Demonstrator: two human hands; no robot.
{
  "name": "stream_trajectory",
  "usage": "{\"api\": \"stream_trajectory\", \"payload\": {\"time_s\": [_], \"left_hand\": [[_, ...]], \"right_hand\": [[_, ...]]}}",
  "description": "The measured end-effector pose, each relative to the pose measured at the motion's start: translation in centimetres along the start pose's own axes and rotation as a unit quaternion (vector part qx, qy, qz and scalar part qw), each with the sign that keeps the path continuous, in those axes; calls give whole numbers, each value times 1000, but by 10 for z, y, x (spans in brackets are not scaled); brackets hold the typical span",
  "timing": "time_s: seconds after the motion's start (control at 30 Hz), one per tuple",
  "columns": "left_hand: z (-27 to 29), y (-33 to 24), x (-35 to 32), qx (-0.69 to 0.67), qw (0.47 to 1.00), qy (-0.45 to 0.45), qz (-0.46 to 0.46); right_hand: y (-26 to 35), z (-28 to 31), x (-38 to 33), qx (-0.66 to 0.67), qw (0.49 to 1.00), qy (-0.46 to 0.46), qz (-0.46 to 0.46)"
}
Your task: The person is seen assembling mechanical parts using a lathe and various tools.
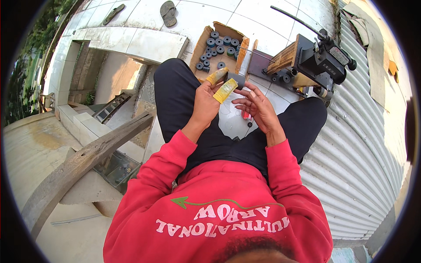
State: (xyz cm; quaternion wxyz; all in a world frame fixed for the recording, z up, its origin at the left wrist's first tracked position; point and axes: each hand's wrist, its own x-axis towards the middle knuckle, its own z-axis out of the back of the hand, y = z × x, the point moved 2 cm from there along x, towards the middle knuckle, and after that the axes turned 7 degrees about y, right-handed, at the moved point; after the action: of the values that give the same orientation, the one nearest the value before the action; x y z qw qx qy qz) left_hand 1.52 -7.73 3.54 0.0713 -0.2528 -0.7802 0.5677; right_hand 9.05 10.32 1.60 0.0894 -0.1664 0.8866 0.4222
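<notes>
My left hand (205, 104) is closed on a dark grey spool-like cylinder (236, 79), with yellow wrapping (226, 90) around its thumb and a finger. The cylinder is held up between my knees. From the other side my right hand (258, 107) reaches it, fingertips against its right end and the lower fingers loosely curled apart. Just beyond, an open cardboard box (200, 45) holds several similar dark cylinders (226, 40) with holes through their middles. A small red object (246, 115) lies on the floor below my right hand, partly hidden by it.
To the right stands a black machine (326, 61) with a wooden block (285, 58) and a long rod. More dark cylinders (286, 79) sit beside it. Corrugated metal sheeting (351, 166) lines the right. A wooden beam (83, 164) crosses at left; two sandals (168, 14) lie on the far tiles.
</notes>
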Motion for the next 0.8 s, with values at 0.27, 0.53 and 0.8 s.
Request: {"api": "stream_trajectory", "payload": {"time_s": [0.27, 0.53, 0.8], "left_hand": [[-49, -103, 142, -224, 971, 32, -75], [-75, -116, 151, -166, 982, 37, -79], [-90, -109, 155, -114, 989, 44, -80]], "right_hand": [[-28, 26, 27, -98, 992, -79, -18], [-41, 37, 21, -173, 981, -90, -17], [-46, 50, 18, -261, 960, -96, -7]]}}
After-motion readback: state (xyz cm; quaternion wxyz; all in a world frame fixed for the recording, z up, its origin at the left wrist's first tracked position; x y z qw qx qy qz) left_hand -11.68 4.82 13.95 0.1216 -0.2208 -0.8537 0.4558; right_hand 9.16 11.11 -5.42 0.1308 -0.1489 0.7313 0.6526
